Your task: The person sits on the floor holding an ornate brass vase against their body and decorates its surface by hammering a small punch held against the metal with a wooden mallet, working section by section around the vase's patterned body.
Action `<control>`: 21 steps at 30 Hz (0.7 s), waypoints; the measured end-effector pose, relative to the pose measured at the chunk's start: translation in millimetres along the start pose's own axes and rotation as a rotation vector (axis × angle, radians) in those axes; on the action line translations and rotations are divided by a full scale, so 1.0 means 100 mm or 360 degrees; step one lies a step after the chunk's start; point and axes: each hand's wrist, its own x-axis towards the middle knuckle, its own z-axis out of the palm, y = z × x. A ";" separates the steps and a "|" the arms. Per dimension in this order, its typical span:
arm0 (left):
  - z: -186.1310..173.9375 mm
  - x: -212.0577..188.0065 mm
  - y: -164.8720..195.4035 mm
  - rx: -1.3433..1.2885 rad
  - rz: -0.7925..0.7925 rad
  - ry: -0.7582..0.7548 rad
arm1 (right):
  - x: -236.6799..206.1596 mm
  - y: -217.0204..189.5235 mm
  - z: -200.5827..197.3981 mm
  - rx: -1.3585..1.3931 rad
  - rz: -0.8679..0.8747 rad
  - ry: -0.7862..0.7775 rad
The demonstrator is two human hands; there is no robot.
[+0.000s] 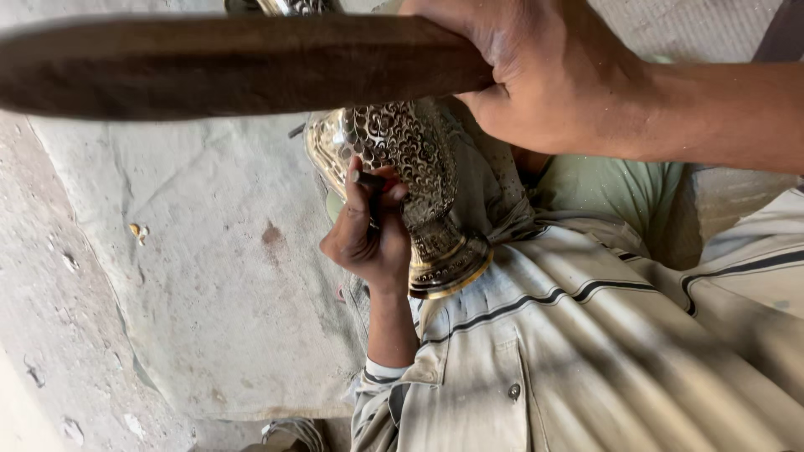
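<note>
**Hands at work on an engraved brass vase**

The right hand [544, 79] is closed around the thick end of a dark wooden mallet [226, 63], which is held raised across the top of the view, above the left hand. The left hand [373, 230] is closed narrowly on a small dark punch [368, 180], pinched between thumb and fingers, with its tip set against the patterned belly of the brass vase [410, 159]. The vase lies tilted just beyond the left hand, its flared foot [448, 268] resting beside the wrist on the lap, against a pale striped garment [586, 351]. To the left of both hands a worn cloth is spread over the floor [193, 276].

For the step to be done well, the punch is best kept steady and square to the curved metal, and the vase braced firmly against the lap so that it cannot roll. The mallet is best brought down lightly and straight onto the punch's head, clear of the fingers, so that the fine scale pattern is not marred.
</note>
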 end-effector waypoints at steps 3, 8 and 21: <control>-0.05 0.03 -0.03 -0.0017 -0.0032 0.0006 | 0.06 -0.05 -0.01 -0.0688 -0.0310 -0.0063; -0.18 0.07 -0.10 -0.0030 -0.0044 -0.0012 | 0.14 -0.07 0.10 -0.0411 -0.0176 -0.0116; -0.28 0.06 -0.17 -0.0105 -0.0062 -0.0034 | 0.12 0.00 0.30 -0.0084 -0.0034 0.0025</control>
